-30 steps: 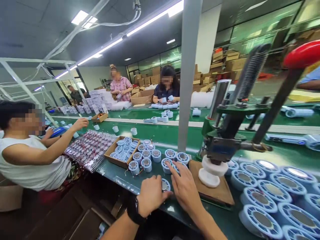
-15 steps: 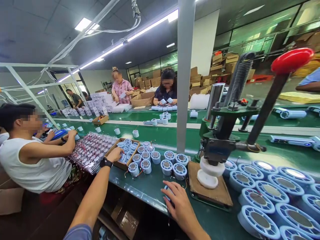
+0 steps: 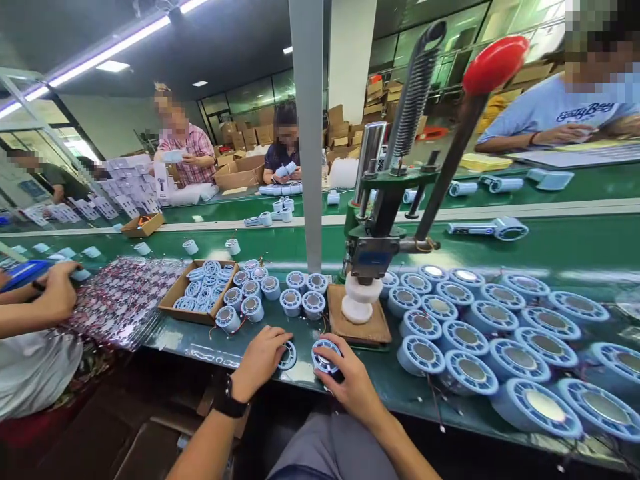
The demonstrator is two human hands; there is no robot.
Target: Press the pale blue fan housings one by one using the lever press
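My left hand (image 3: 263,357), with a dark watch on its wrist, has its fingers closed on a light blue ring (image 3: 287,356) at the table's front edge. Just right of it, my right hand (image 3: 350,380) grips a round blue fan unit (image 3: 326,355) between thumb and fingers. Behind my right hand stands a lever press (image 3: 373,257) with a red knob and white round pads. To the left, a cardboard box (image 3: 173,301) holds many blue rings. Several blue fan units (image 3: 251,308) with wires stand beside the box.
Many finished-looking fan units (image 3: 465,337) cover the table at the right. A grey post (image 3: 307,133) rises behind the table. Circuit boards (image 3: 125,293) lie at the left, near a person's arms (image 3: 43,300). Other people sit or stand across the green belt (image 3: 240,267).
My left hand has moved from the box of rings to the front edge, now with a ring. The view has turned right, and the fan unit in my right hand shows more.
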